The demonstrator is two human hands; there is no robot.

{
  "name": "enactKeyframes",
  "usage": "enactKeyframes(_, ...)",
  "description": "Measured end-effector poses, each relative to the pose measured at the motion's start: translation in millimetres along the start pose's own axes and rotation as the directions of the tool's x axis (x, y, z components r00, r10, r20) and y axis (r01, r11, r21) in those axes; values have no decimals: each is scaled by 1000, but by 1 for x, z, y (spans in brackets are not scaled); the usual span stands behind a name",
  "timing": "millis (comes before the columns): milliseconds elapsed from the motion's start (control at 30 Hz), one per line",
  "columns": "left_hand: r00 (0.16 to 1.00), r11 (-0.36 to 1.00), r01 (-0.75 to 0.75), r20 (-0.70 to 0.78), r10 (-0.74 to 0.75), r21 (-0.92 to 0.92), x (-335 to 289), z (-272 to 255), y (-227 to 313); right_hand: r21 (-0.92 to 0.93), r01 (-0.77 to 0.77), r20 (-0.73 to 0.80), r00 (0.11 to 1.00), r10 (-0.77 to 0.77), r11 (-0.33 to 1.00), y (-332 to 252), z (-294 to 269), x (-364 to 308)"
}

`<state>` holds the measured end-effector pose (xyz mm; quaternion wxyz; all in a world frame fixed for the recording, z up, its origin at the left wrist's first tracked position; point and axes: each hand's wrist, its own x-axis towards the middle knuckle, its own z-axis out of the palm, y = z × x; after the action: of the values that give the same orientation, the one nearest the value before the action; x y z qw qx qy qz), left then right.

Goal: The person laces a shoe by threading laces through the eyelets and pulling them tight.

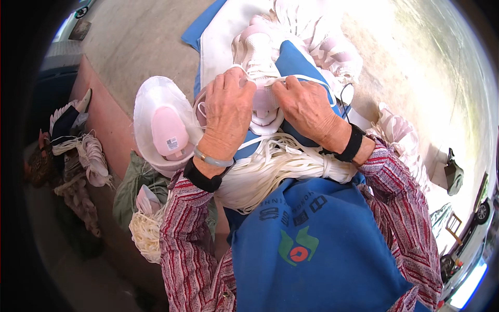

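Note:
A pale pink and white shoe upper [255, 49] lies across my lap, its toe pointing away and its collar [266, 124] nearest to me. On its left side, my left hand [228, 106] is closed with the fingertips pinched on a white shoelace. My right hand [307, 108] grips the lace [311, 79] on the other side, and a loose length runs rightward past its knuckles. Rows of lacing show on the upper beyond my fingers. A thick bundle of white shoelaces [267, 174] rests between my forearms, over the blue apron [317, 244].
Left of my wrist sits another white shoe upper with a pink insole [170, 127]. More uppers [332, 52] are heaped beyond the worked one. Lower left is a cream lace bundle [145, 234]. Further uppers [397, 127] hang at right. Shoe parts [93, 158] lie at far left.

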<state>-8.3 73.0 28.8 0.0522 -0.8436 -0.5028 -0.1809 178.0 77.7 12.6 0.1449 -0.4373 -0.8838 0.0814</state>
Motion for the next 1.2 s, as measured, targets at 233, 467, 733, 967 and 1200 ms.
enactKeyframes(233,994,986,15,-102,-33,-168,-4,-14,4,-40,160,-183,969,-165,986,3,-7,4)
enactKeyframes(467,967,827,80,-157,-199,-556,-28,-57,42,332,91,-243,970,-8,939,-3,-29,-13)
enactKeyframes(733,979,594,-182,-199,38,-784,-31,-126,87,985,20,-28,999,42,171,-20,-84,-28)
enactKeyframes(967,988,516,78,-3,-154,-853,-46,-98,84,954,-170,204,972,-116,249,-28,-78,-25)
enactKeyframes(1200,337,-696,565,894,-295,-443,-55,-23,61,999,2,-19,894,-448,-40,-73,-98,-20)
